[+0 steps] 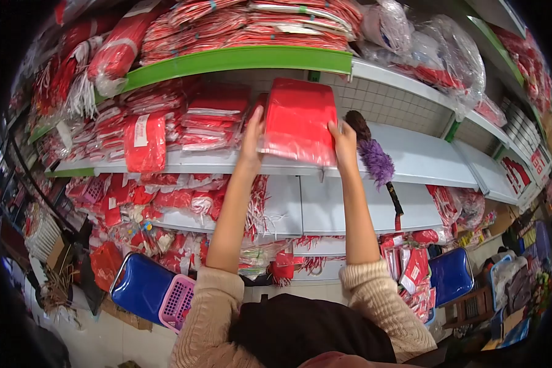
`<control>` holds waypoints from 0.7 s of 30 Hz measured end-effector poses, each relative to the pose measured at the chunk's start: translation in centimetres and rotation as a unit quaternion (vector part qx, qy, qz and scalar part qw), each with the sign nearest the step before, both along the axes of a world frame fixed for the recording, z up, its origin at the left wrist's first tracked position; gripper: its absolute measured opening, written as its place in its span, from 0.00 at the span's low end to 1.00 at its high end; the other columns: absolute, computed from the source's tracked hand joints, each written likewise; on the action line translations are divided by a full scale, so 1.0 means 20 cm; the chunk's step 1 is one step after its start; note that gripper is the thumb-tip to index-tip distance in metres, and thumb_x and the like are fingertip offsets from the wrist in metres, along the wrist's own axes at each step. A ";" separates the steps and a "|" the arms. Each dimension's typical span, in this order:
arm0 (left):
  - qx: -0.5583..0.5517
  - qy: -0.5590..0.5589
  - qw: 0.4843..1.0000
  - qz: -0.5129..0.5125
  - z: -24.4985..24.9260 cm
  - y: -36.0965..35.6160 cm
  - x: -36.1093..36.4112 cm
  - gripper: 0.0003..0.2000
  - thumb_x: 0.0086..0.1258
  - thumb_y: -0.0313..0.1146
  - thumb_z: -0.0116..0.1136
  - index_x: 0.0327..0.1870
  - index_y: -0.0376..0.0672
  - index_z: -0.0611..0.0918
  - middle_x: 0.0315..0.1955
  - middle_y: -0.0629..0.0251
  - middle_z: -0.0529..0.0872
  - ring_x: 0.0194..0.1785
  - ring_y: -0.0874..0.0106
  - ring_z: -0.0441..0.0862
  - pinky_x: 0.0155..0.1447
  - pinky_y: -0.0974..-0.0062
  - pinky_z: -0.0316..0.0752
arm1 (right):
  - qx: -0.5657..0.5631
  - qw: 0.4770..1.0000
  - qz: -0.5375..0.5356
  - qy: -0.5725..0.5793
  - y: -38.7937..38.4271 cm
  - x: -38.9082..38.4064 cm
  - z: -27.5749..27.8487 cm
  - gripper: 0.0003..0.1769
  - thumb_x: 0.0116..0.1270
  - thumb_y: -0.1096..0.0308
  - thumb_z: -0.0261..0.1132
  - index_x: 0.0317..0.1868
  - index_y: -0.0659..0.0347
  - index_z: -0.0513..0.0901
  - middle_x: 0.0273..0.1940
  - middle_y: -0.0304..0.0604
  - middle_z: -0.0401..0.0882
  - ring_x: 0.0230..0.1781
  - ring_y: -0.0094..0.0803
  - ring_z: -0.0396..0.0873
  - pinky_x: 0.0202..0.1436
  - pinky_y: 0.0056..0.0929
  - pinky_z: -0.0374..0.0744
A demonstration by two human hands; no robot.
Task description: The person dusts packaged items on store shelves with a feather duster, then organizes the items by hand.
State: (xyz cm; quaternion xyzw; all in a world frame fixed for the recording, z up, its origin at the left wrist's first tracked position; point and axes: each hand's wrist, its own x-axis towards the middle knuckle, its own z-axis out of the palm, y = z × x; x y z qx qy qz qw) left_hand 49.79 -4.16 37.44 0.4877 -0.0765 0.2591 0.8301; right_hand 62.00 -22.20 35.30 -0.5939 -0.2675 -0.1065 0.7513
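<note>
A red packet in clear plastic wrap (300,122) is held up in front of the middle shelf. My left hand (253,140) presses along its left side with the fingers pointing up. On the right edge, my right hand (345,142) grips it, thumb on the front face and the other fingers partly hidden behind. Just left of my left hand, a stack of similar red packets (213,119) lies on the shelf. Close to my right hand, a purple fluffy duster (377,162) hangs over the shelf edge.
The middle shelf (417,156) runs across at hand height, below a green-edged upper shelf (239,60) loaded with red bundles. A blue chair (140,287) and a pink basket (179,300) stand low on the left. Another blue chair (452,273) is on the right.
</note>
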 end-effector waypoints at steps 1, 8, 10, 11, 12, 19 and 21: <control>0.079 0.011 0.995 0.058 -0.01 0.10 0.05 0.40 0.64 0.57 0.50 0.69 0.37 0.56 0.65 0.53 0.63 0.66 0.63 0.62 0.68 0.71 0.56 | -0.022 1.000 0.012 -0.010 0.07 0.12 0.02 0.15 0.65 0.66 0.59 0.43 0.71 0.76 0.38 0.43 0.78 0.34 0.23 0.75 0.41 0.23 0.74; 0.365 0.097 0.911 0.167 -0.08 0.47 0.33 0.43 0.52 0.44 0.68 0.66 0.31 0.60 0.39 0.47 0.79 0.46 0.65 0.77 0.54 0.71 0.69 | -0.238 0.969 -0.043 -0.050 0.32 0.32 0.05 0.27 0.51 0.68 0.67 0.51 0.73 0.76 0.43 0.55 0.80 0.41 0.38 0.80 0.41 0.29 0.78; 0.443 0.084 0.863 0.229 -0.11 0.51 0.37 0.38 0.50 0.42 0.69 0.61 0.32 0.68 0.35 0.47 0.82 0.38 0.62 0.82 0.45 0.67 0.74 | -0.215 0.967 -0.110 -0.084 0.34 0.33 0.00 0.25 0.50 0.71 0.67 0.50 0.71 0.78 0.44 0.54 0.80 0.41 0.37 0.80 0.41 0.29 0.78; 0.478 0.078 0.835 0.262 -0.12 0.53 0.39 0.35 0.49 0.41 0.70 0.58 0.33 0.72 0.33 0.46 0.84 0.34 0.61 0.84 0.41 0.65 0.76 | -0.203 0.964 -0.141 -0.098 0.35 0.33 -0.04 0.24 0.49 0.72 0.67 0.50 0.69 0.79 0.44 0.54 0.80 0.41 0.37 0.80 0.42 0.28 0.77; 0.517 0.069 0.802 0.293 -0.10 0.52 0.38 0.33 0.49 0.41 0.70 0.57 0.34 0.74 0.35 0.45 0.83 0.35 0.59 0.84 0.42 0.65 0.76 | -0.173 0.976 -0.129 0.022 0.35 0.22 0.02 0.21 0.49 0.74 0.65 0.47 0.68 0.81 0.42 0.51 0.82 0.42 0.36 0.80 0.42 0.28 0.77; 0.562 0.112 0.737 0.358 -0.01 0.31 0.27 0.22 0.61 0.42 0.58 0.52 0.36 0.77 0.43 0.45 0.81 0.49 0.51 0.78 0.52 0.62 0.73 | -0.093 0.951 -0.280 -0.090 0.40 0.25 -0.03 0.18 0.47 0.76 0.58 0.41 0.67 0.83 0.39 0.56 0.82 0.42 0.49 0.80 0.51 0.37 0.74; 0.560 0.164 0.729 0.358 0.00 0.27 0.25 0.22 0.62 0.42 0.57 0.53 0.36 0.76 0.44 0.45 0.81 0.49 0.51 0.78 0.53 0.62 0.73 | -0.100 0.947 -0.298 -0.068 0.43 0.23 0.00 0.19 0.47 0.75 0.57 0.42 0.65 0.83 0.40 0.56 0.82 0.43 0.50 0.79 0.51 0.38 0.74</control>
